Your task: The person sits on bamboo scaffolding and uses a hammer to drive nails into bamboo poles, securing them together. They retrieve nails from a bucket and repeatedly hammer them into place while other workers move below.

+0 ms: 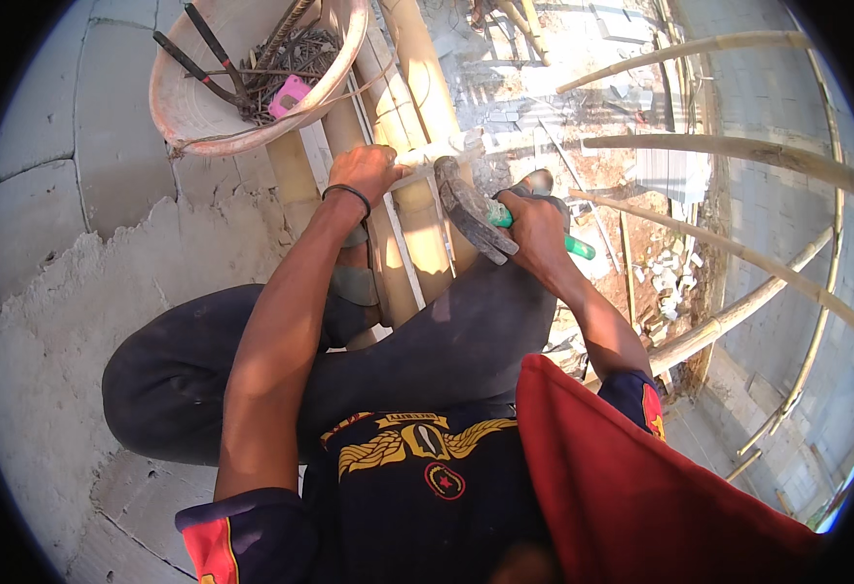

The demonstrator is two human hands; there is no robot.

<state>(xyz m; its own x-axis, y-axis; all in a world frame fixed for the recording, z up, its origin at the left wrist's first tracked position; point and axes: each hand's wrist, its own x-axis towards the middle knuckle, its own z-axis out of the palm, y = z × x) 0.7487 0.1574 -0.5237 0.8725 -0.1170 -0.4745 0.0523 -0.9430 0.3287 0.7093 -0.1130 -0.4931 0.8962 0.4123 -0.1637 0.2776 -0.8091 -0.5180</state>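
My right hand [536,232] is wrapped round the green handle of a claw hammer [471,216]. The hammer's grey head is over the bamboo poles, close to my bent leg. My left hand [364,173], with a dark band at the wrist, is closed at the near end of a pale, sunlit piece [446,151]. That piece lies across the bamboo poles [413,219]; glare hides its exact kind. Part of my left fingers is hidden behind the hand. Below the hand, a sandalled foot [354,284] rests by the poles.
A worn pinkish basin [169,117] at the upper left holds dark-handled pincers [201,73], a pink object [291,95] and many metal bits. Grey block wall [120,146] runs along the left. Bamboo poles [729,146] cross on the right, above rubble-strewn ground [666,282] lower down.
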